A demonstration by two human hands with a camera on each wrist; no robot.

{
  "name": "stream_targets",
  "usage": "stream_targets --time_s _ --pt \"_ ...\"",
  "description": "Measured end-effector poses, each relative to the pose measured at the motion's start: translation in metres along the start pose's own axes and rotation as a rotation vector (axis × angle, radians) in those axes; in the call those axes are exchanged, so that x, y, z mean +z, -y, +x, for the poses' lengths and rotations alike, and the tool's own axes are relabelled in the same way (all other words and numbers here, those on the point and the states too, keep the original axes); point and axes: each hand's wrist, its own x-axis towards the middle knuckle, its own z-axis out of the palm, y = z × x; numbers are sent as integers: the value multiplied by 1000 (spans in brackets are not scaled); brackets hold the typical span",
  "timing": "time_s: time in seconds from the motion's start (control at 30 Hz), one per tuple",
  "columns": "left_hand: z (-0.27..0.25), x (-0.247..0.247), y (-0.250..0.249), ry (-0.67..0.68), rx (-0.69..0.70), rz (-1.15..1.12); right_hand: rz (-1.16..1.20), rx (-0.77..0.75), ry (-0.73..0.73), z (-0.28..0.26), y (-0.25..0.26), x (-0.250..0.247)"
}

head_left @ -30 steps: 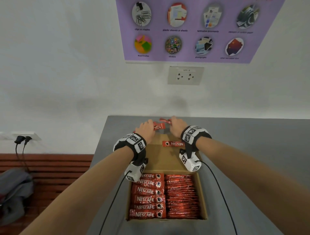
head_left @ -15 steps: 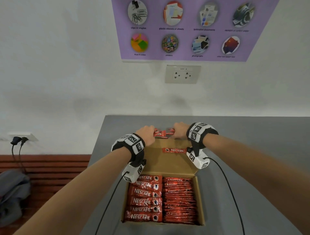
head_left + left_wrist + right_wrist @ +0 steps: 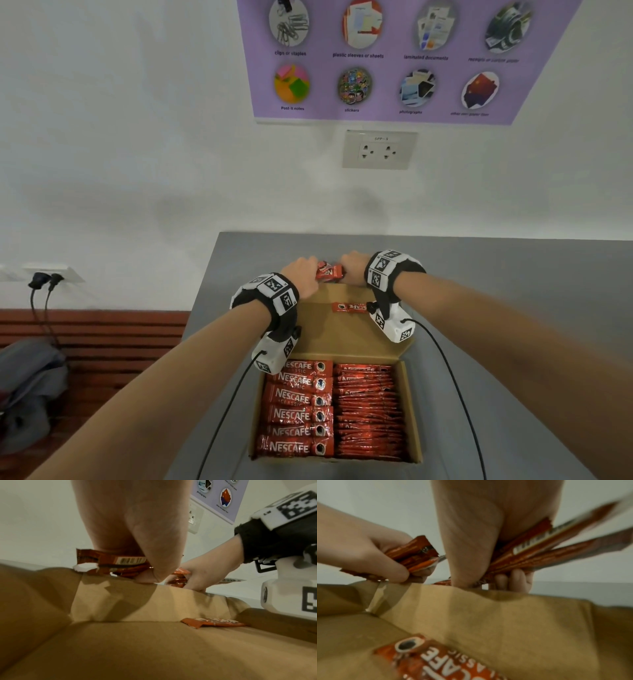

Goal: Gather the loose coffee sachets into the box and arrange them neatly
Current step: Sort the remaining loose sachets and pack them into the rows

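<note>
An open cardboard box (image 3: 409, 404) on the grey table holds two rows of red coffee sachets (image 3: 298, 407). Its lid flap (image 3: 329, 329) lies open behind it, with one loose sachet (image 3: 349, 307) (image 3: 436, 658) on it. Past the flap's far edge both hands hold red sachets. My left hand (image 3: 303, 275) grips a bunch of sachets (image 3: 109, 562). My right hand (image 3: 354, 269) grips another bunch (image 3: 539, 550) that fans out to the right. A few sachets (image 3: 329, 271) show between the two hands in the head view.
The grey table (image 3: 513, 308) stands against a white wall with a power socket (image 3: 379, 149) and a purple poster (image 3: 394, 58). Cables run from both wrist cameras along the box sides. Left of the table are a wooden bench and a grey bag (image 3: 27, 387).
Both hands have closed in on the sachets behind the flap and drawn them together, nearer the flap's edge. The view has tilted slightly; the box has not moved.
</note>
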Motion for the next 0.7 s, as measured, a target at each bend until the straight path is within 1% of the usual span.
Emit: stream_targets --time_s 0.03,0.17,0.2,0.23,0.27,0.37,0.4,0.43,0.6,0.7 --pt "0 0 0 0 0 6 15 10 -28 -1 0 -3" --pt "1 -1 5 0 5 5 178 72 -261 -6 -7 -19" --pt "1 -1 6 3 2 8 210 73 -289 -11 -8 -22" --pt "2 -1 7 6 -4 12 213 70 -273 -16 -9 -24" --pt "2 0 8 6 -7 13 203 51 -221 -23 -10 -25" --pt "3 1 9 16 -15 11 210 -23 30 -48 -10 -17" --pt "3 1 9 19 -14 10 198 -46 78 -52 -11 -11" --pt "3 1 9 24 -16 11 167 -49 98 -55 -10 -6" --pt "5 -1 4 19 2 19 62 14 70 -50 -4 8" --pt "7 0 4 20 -1 20 57 -6 84 -49 0 8"
